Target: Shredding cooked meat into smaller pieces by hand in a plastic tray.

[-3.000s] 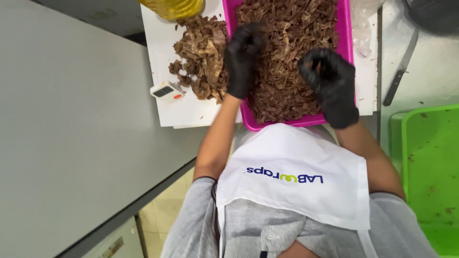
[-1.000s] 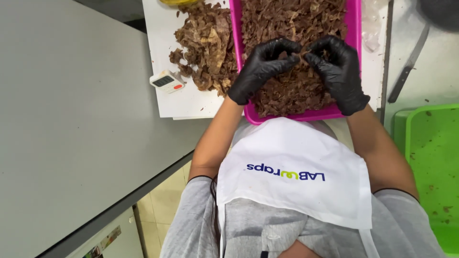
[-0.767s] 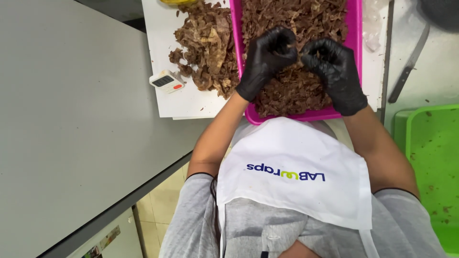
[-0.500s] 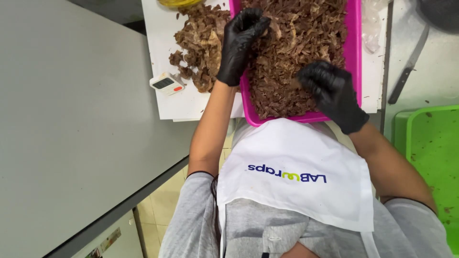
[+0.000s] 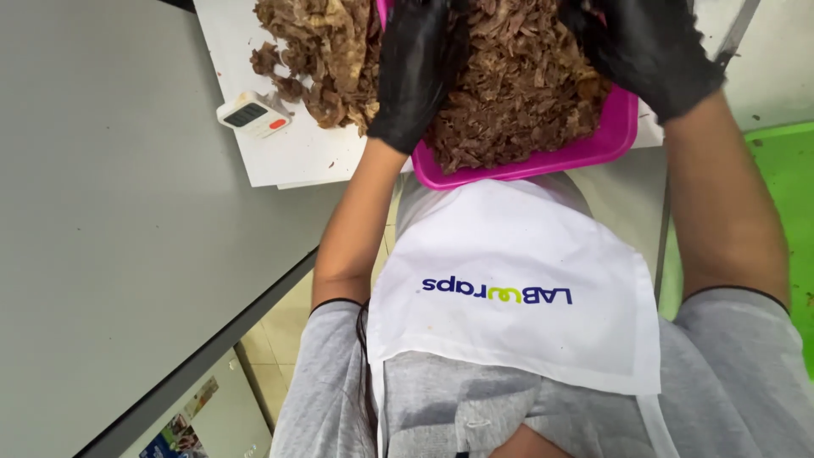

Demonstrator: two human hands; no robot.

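**A:** Where is the meat?

**B:** The shredded brown meat (image 5: 517,93) fills the pink tray (image 5: 543,161) at the top, right at the table's near edge, just above the white apron (image 5: 517,288). More of it sits in a loose pile (image 5: 322,51) on the white board (image 5: 288,153), touching the tray's left side.

**A:** What are the hands doing?

**B:** Both wear black gloves. The left hand (image 5: 420,72) lies flat and long, palm down, on the tray's left edge, where the tray meets the pile. Its fingertips are cut off by the top of the picture, so I cannot tell if they are pinching anything. The right hand (image 5: 644,51) rests on the meat at the tray's right side (its fingers are cut off too), so I cannot tell its grip either. Both bare forearms reach up from grey sleeves.

**A:** Is anything different from before?

**B:** Yes. A second ago the two hands were close together in the middle of the tray. Now they are well apart, one at each side. Everything also looks bigger and higher in the picture, so the head has come lower.

**A:** What else is around?

**B:** A small white timer (image 5: 253,114) lies on the board, left of the pile. A grey table (image 5: 127,229) spreads out to the left, and a green board (image 5: 784,212) shows at the right.
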